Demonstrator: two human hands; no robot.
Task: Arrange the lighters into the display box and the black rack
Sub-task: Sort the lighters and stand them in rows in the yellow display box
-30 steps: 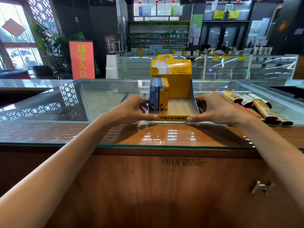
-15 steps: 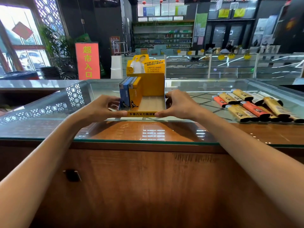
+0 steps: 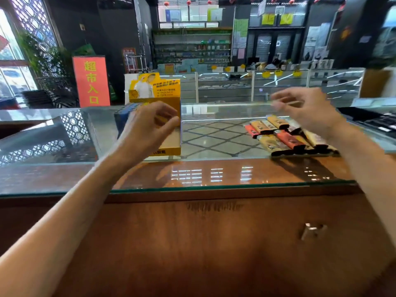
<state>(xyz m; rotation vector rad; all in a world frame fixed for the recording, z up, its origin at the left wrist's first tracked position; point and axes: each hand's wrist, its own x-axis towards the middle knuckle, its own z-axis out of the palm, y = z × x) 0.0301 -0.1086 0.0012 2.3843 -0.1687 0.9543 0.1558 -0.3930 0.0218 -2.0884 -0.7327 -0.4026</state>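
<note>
A yellow cardboard display box (image 3: 171,150) stands on the glass counter at centre left, with several blue and yellow lighters (image 3: 126,113) upright in its left side. My left hand (image 3: 147,127) hovers in front of the box with loosely curled fingers and holds nothing. A pile of loose red, yellow and white lighters (image 3: 287,138) lies on the glass to the right. Above that pile my right hand (image 3: 306,110) hangs in the air, blurred, fingers spread and empty. No black rack is in sight.
The glass counter (image 3: 214,144) tops a wooden cabinet with a metal handle (image 3: 311,230). A black tray-like object (image 3: 372,121) sits at the far right. More glass showcases (image 3: 278,84) and an orange sign (image 3: 91,81) stand behind.
Both hands have let go of the display box and lifted off it. The right hand has moved right, above the loose lighters. The view has shifted, so the box appears further left.
</note>
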